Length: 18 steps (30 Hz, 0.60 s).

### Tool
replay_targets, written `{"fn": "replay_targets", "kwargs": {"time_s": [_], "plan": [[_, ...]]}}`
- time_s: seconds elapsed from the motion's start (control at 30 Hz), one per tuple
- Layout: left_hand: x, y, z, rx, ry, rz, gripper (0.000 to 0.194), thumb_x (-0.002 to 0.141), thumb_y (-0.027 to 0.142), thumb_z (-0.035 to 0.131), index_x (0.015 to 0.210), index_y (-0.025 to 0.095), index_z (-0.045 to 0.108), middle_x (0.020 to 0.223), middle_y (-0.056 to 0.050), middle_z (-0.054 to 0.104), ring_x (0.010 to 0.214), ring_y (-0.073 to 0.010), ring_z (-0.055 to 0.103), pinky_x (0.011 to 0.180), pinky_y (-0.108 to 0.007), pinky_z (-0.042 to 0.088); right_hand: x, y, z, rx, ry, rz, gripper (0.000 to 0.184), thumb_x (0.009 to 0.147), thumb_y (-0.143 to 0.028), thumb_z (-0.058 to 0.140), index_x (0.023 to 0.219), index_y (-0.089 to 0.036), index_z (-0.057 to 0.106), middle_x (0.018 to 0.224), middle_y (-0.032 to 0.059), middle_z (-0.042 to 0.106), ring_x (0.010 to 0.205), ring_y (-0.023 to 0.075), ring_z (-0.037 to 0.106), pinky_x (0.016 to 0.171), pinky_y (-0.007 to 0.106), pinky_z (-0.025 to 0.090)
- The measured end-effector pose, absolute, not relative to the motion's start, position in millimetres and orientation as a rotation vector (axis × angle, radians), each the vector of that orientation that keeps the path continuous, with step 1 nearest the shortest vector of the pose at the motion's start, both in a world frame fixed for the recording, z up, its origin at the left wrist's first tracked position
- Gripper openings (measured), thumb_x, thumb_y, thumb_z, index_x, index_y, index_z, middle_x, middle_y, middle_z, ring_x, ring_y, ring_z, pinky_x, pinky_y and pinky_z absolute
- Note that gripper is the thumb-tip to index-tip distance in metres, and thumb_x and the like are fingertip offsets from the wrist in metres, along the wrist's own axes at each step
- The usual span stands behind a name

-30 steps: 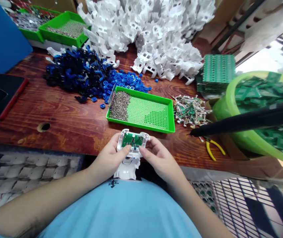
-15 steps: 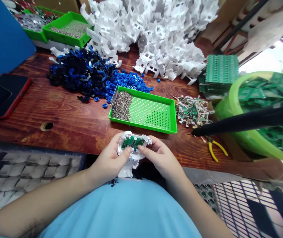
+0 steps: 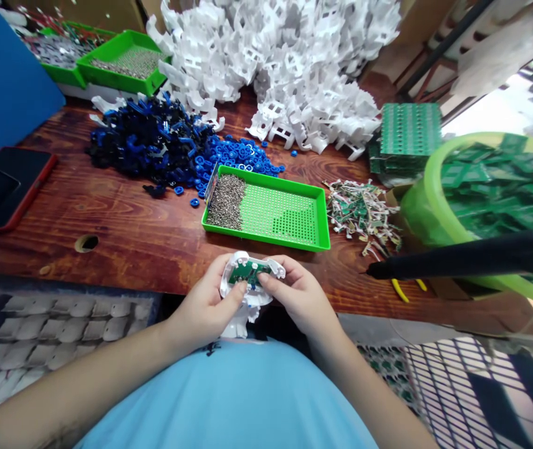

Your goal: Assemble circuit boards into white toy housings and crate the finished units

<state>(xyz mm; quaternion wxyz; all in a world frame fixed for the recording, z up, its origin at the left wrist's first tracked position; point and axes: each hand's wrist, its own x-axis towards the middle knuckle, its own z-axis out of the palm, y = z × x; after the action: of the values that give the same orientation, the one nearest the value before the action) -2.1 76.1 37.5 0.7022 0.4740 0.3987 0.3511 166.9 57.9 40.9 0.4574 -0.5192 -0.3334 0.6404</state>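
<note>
Between my two hands, at the table's front edge, is a white plastic shell point(image 3: 224, 286) with a green circuit board point(image 3: 249, 270) lying in it. My left hand point(image 3: 212, 292) is closed around the shell's left side, its thumb over the board's lower edge. On the right side my right hand point(image 3: 295, 288) grips the same shell, its thumb pressing on the board's lower right part. Fingers behind the shell are hidden. More white plastic parts point(image 3: 239, 323) show just below it, near my lap.
A green tray point(image 3: 266, 236) with small screws point(image 3: 225, 202) lies ahead. Beyond it are blue buttons point(image 3: 238, 154), dark blue parts point(image 3: 149, 140) and heaped white shells point(image 3: 289, 68). Wired boards point(image 3: 360, 209), a black screwdriver-like tool point(image 3: 444, 260), yellow-handled pliers point(image 3: 399, 291) and a green tub point(image 3: 422, 209) stand right.
The black tool at the right has swung lower, now covering part of the pliers. My view has shifted slightly; both hands keep their hold on the shell, thumbs moving a little.
</note>
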Motion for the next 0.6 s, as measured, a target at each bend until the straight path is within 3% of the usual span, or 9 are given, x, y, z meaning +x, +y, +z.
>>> {"fn": "replay_targets", "kwargs": {"time_s": [0.17,0.33,0.4,0.47,0.6], "plan": [[0.1,76.4,37.2,0.919,0.921,0.807,0.037,0.083,0.025,0.064,0.118,0.020,0.051,0.105,-0.003,0.069,0.098,-0.0173,0.064,0.084,-0.023,0.050,160.8,63.3,36.9,-1.311,-0.890,1.544,0.030,0.070,-0.041,0.074,0.082,-0.019,0.057,0.075,-0.0032,0.058,0.064,0.0085,0.051,0.062,0.022,0.042],[-13.8,86.6,40.6,0.654,1.036,0.883,0.036,0.077,0.023,0.068,0.111,0.019,0.055,0.095,-0.002,0.073,0.085,-0.0180,0.069,0.072,-0.023,0.053,154.9,78.3,46.5,-1.334,-1.075,1.563,0.034,0.075,-0.041,0.069,0.099,-0.019,0.059,0.089,0.0024,0.066,0.079,0.0145,0.060,0.074,0.029,0.049],[-30.4,90.3,46.3,0.532,1.085,0.903,0.031,0.078,0.021,0.064,0.107,0.019,0.057,0.086,-0.001,0.073,0.074,-0.0164,0.069,0.065,-0.024,0.054,152.2,88.4,60.6,-1.410,-1.323,1.317,0.024,0.082,-0.037,0.062,0.097,-0.020,0.060,0.090,0.0032,0.067,0.081,0.0150,0.061,0.076,0.029,0.048],[-50.6,90.6,52.6,0.436,1.115,0.902,0.027,0.076,0.017,0.063,0.103,0.017,0.059,0.078,-0.002,0.073,0.065,-0.0161,0.068,0.060,-0.025,0.055,144.8,103.9,78.5,-1.463,-1.702,0.844,0.016,0.088,-0.031,0.053,0.093,-0.019,0.062,0.090,0.0040,0.067,0.082,0.0156,0.061,0.075,0.029,0.046],[-84.5,81.6,59.7,0.340,1.125,0.935,0.034,0.067,0.008,0.067,0.100,0.014,0.063,0.084,-0.006,0.074,0.070,-0.0176,0.069,0.062,-0.024,0.055,106.9,154.6,106.0,-1.410,-2.468,0.106,0.022,0.091,-0.019,0.045,0.096,-0.017,0.067,0.092,0.0082,0.068,0.089,0.0214,0.059,0.078,0.033,0.043]]}}
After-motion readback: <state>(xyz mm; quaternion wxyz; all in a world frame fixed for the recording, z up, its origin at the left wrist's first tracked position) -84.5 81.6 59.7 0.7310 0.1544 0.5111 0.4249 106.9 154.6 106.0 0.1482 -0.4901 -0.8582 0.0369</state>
